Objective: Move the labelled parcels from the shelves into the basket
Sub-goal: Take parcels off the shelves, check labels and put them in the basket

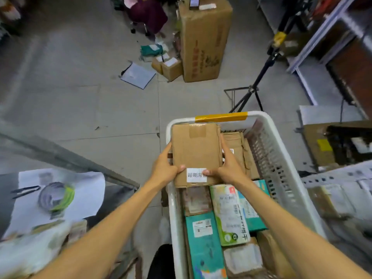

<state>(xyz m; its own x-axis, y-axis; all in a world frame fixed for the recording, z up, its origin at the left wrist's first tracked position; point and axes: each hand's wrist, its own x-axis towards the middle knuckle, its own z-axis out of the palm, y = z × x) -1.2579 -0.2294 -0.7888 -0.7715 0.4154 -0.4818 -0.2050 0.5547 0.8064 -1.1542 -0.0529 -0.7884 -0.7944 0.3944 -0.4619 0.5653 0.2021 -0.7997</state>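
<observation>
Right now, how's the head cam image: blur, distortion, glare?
Head view: centre sharp, brown box, left hand and right hand clear; edges motion-blurred, worst at the right shelves and bottom left; wide-angle curve bends the basket rim; no glare.

The grey tiled floor (80, 101) is evenly lit. A tall cardboard carton (203, 41) stands at the far side, with a black tripod (254, 88) to its right and a pale folder (137, 75) lying to its left.

A brown cardboard parcel (196, 152) with a white label (196, 175), over a white basket (281, 158) with yellow tape (221, 117).
</observation>
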